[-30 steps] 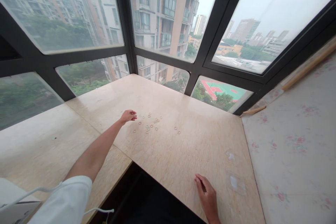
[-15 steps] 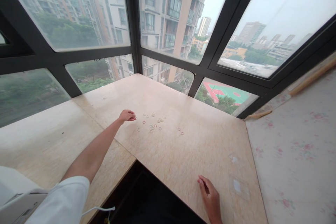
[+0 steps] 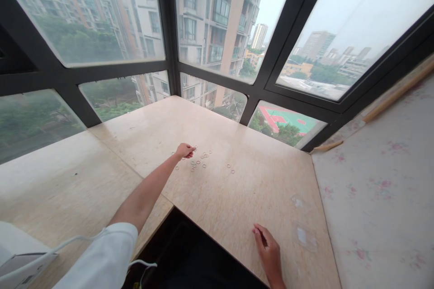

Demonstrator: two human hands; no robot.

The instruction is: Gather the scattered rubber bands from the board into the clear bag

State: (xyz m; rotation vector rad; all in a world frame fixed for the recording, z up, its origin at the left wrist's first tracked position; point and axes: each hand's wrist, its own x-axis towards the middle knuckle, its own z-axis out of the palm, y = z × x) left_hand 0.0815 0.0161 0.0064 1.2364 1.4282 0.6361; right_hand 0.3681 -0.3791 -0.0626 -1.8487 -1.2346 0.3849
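Note:
Several thin small rings [image 3: 204, 166] lie loosely scattered on the beige stone-like surface. My left hand [image 3: 186, 150] reaches over their left part, thumb and fingers pinched together. Its fingertips meet the far edge of the group, right by one ring [image 3: 195, 148]; whether that ring is gripped cannot be made out. Some rings are partly covered by this hand. Apart from the cluster, two rings [image 3: 230, 169] lie to its right. My right hand [image 3: 267, 249] rests near the front edge, its fingers curled and thumb against the index finger; anything inside is hidden.
Clear plastic packaging [image 3: 304, 236] lies right of my right hand, beside the flowered wall [image 3: 376, 198]. Dark window frames [image 3: 171, 31] border the surface at the back. A dark gap [image 3: 190, 253] opens at the front, with a white cable [image 3: 144, 262] at its left.
My left hand has moved right across the rings, uncovering one at its former spot and covering others. My right hand stays curled in place. The view has shifted slightly.

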